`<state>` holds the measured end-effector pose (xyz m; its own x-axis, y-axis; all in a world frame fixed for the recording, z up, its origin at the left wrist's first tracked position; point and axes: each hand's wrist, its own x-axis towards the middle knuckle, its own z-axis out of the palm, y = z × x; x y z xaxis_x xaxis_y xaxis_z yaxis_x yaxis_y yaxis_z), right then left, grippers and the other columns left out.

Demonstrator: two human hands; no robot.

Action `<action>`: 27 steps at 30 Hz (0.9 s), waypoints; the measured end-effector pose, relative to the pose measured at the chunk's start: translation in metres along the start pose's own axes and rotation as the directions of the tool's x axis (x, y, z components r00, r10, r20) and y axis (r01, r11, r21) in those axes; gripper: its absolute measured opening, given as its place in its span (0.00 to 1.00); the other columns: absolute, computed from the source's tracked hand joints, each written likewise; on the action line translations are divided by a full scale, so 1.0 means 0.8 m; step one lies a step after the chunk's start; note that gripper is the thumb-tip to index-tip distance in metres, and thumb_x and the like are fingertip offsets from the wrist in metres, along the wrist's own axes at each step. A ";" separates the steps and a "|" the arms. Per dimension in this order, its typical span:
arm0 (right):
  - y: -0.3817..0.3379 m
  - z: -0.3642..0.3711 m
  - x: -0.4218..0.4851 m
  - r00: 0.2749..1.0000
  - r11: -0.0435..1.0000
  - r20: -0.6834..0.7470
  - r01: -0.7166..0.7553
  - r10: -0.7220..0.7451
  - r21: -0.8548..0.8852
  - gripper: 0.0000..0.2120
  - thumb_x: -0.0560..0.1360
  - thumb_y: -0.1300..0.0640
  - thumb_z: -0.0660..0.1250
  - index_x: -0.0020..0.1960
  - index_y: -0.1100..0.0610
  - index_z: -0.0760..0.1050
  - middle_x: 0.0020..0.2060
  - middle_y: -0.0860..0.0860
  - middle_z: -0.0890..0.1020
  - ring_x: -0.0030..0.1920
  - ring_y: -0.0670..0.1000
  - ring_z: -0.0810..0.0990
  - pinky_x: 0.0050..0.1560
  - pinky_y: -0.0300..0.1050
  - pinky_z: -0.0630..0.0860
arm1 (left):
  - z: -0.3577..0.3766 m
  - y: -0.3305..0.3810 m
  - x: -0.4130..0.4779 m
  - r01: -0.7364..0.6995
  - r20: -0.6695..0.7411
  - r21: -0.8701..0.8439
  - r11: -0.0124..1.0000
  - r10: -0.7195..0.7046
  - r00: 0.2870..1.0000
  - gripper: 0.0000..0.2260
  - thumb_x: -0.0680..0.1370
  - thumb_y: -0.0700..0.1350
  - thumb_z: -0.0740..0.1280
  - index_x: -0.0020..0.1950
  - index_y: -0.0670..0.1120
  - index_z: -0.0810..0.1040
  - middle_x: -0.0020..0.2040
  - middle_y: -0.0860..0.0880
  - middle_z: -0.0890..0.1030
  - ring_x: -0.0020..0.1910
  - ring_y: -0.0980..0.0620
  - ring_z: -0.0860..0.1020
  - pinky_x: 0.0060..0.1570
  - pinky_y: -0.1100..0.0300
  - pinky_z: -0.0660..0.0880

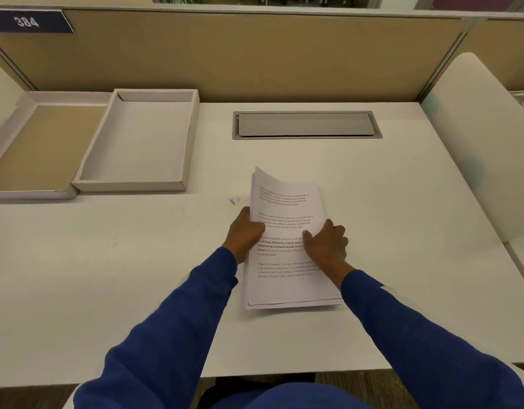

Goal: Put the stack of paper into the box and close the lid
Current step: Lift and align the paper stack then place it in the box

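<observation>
Right of the open box [135,143] and nearer the desk edge, stack of paper [287,249], far corner curling, pinched by left hand [245,236] and right hand [325,243]; best squared, lifted level; lid [33,146] beyond box.

Matt white desk [373,202], printed paper stack [287,208], matt cardboard box [136,185], brushed grey metal hatch [306,124].

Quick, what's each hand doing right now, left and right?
Left hand: closed on the left edge of the paper stack.
Right hand: closed on the stack's right edge.
</observation>
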<state>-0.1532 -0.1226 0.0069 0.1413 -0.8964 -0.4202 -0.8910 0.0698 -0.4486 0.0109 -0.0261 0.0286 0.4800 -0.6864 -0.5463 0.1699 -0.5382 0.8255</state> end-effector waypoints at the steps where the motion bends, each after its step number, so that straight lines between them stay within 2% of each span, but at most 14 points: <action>1: 0.002 -0.001 0.001 1.000 1.000 0.009 0.008 -0.008 0.023 0.32 0.78 0.44 0.66 0.75 0.59 0.61 0.69 0.59 0.67 0.68 0.63 0.68 0.63 0.61 0.72 | -0.001 0.000 -0.004 -0.035 0.004 0.017 0.999 0.035 0.999 0.16 0.77 0.38 0.62 0.59 0.55 0.72 0.56 0.48 0.82 0.50 0.45 0.84 0.46 0.49 0.85; 3: 0.008 -0.005 0.004 0.999 0.996 0.017 0.030 -0.031 0.086 0.37 0.77 0.41 0.67 0.77 0.58 0.59 0.70 0.59 0.67 0.70 0.63 0.67 0.65 0.60 0.71 | -0.004 0.000 -0.012 -0.089 0.024 0.011 0.996 0.089 0.996 0.17 0.79 0.38 0.63 0.59 0.60 0.71 0.57 0.50 0.83 0.50 0.44 0.85 0.48 0.45 0.85; 6: 0.014 -0.017 0.010 0.998 0.965 -0.016 0.062 -0.060 0.254 0.43 0.72 0.33 0.69 0.78 0.55 0.60 0.69 0.57 0.71 0.69 0.60 0.72 0.67 0.59 0.73 | -0.014 -0.003 -0.022 -0.107 0.057 -0.125 0.986 0.115 0.992 0.20 0.80 0.36 0.65 0.60 0.62 0.74 0.58 0.49 0.84 0.50 0.42 0.86 0.49 0.42 0.85; 8: 0.016 -0.030 0.012 0.997 0.901 0.000 0.070 -0.078 0.428 0.44 0.69 0.29 0.70 0.75 0.54 0.64 0.63 0.53 0.76 0.60 0.53 0.79 0.58 0.53 0.79 | -0.021 -0.004 -0.029 -0.096 0.079 -0.269 0.958 0.121 0.990 0.21 0.80 0.33 0.65 0.65 0.57 0.76 0.58 0.47 0.86 0.50 0.42 0.87 0.47 0.44 0.85; 10: 0.016 -0.044 0.014 0.976 0.764 0.184 -0.032 -0.114 0.645 0.42 0.66 0.29 0.73 0.71 0.52 0.70 0.60 0.51 0.82 0.54 0.52 0.84 0.51 0.49 0.82 | -0.029 -0.002 -0.036 -0.083 0.103 -0.378 0.922 0.132 0.986 0.22 0.79 0.31 0.65 0.66 0.53 0.76 0.57 0.46 0.86 0.49 0.42 0.87 0.44 0.46 0.85; 12: 0.018 -0.059 0.018 0.875 0.617 0.425 -0.206 -0.231 0.759 0.36 0.68 0.34 0.76 0.68 0.52 0.75 0.60 0.54 0.85 0.56 0.57 0.86 0.52 0.53 0.84 | -0.037 0.000 -0.041 -0.087 0.119 -0.430 0.899 0.152 0.981 0.21 0.79 0.31 0.65 0.65 0.52 0.77 0.56 0.45 0.87 0.48 0.42 0.87 0.43 0.47 0.85; 13: 0.019 -0.066 0.020 0.825 0.559 0.486 -0.268 -0.288 0.785 0.32 0.70 0.38 0.76 0.68 0.53 0.77 0.60 0.55 0.85 0.58 0.58 0.85 0.53 0.55 0.83 | -0.040 0.000 -0.042 -0.095 0.120 -0.441 0.893 0.163 0.979 0.20 0.79 0.31 0.65 0.65 0.52 0.77 0.56 0.45 0.87 0.48 0.42 0.87 0.43 0.47 0.85; 15: 0.019 -0.078 0.023 0.770 0.496 0.513 -0.299 -0.379 0.815 0.28 0.73 0.46 0.76 0.70 0.54 0.76 0.62 0.57 0.83 0.62 0.59 0.83 0.56 0.56 0.82 | -0.047 0.003 -0.044 -0.128 0.097 -0.431 0.893 0.187 0.978 0.21 0.79 0.31 0.65 0.64 0.53 0.77 0.57 0.46 0.86 0.48 0.43 0.87 0.42 0.48 0.85; 17: 0.013 -0.084 0.020 0.765 0.535 0.476 -0.206 -0.434 0.820 0.26 0.76 0.52 0.74 0.72 0.53 0.74 0.63 0.56 0.83 0.62 0.59 0.83 0.60 0.58 0.81 | -0.050 0.007 -0.045 -0.192 0.052 -0.372 0.908 0.227 0.973 0.21 0.80 0.31 0.65 0.64 0.55 0.76 0.57 0.47 0.86 0.49 0.43 0.87 0.44 0.47 0.85; 19: 0.000 -0.085 0.010 0.800 0.564 0.389 -0.077 -0.457 0.822 0.23 0.78 0.56 0.71 0.72 0.52 0.72 0.63 0.55 0.84 0.61 0.59 0.83 0.61 0.59 0.81 | -0.048 0.013 -0.047 -0.280 0.023 -0.261 0.924 0.296 0.955 0.20 0.81 0.34 0.65 0.65 0.57 0.74 0.60 0.47 0.84 0.52 0.44 0.86 0.48 0.45 0.85; 22: -0.021 -0.090 -0.011 0.851 0.498 0.213 0.065 -0.480 0.865 0.20 0.80 0.57 0.69 0.71 0.52 0.72 0.61 0.54 0.84 0.59 0.58 0.84 0.58 0.59 0.81 | -0.041 0.026 -0.054 -0.449 -0.022 -0.103 0.888 0.449 0.893 0.18 0.81 0.40 0.64 0.66 0.57 0.70 0.61 0.49 0.81 0.56 0.45 0.84 0.51 0.44 0.84; 24: -0.034 -0.096 -0.023 0.859 0.478 0.090 0.191 -0.505 0.857 0.19 0.81 0.55 0.68 0.71 0.52 0.72 0.60 0.53 0.84 0.59 0.56 0.84 0.57 0.56 0.82 | -0.038 0.039 -0.058 -0.562 -0.066 -0.035 0.826 0.560 0.826 0.18 0.80 0.41 0.64 0.67 0.56 0.69 0.58 0.55 0.81 0.56 0.48 0.83 0.50 0.48 0.84; 27: -0.048 -0.102 -0.037 0.861 0.455 -0.083 0.344 -0.502 0.821 0.19 0.80 0.52 0.68 0.70 0.52 0.73 0.60 0.51 0.84 0.60 0.53 0.83 0.58 0.53 0.82 | -0.032 0.058 -0.064 -0.682 -0.127 0.012 0.731 0.678 0.724 0.19 0.81 0.40 0.62 0.67 0.60 0.68 0.55 0.63 0.79 0.55 0.56 0.82 0.45 0.61 0.83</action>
<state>-0.1583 -0.1349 0.1011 0.5327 -0.8433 -0.0713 -0.0028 0.0825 -0.9966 0.0162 -0.0033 0.0987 0.5722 -0.7996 0.1821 -0.2134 0.0693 0.9745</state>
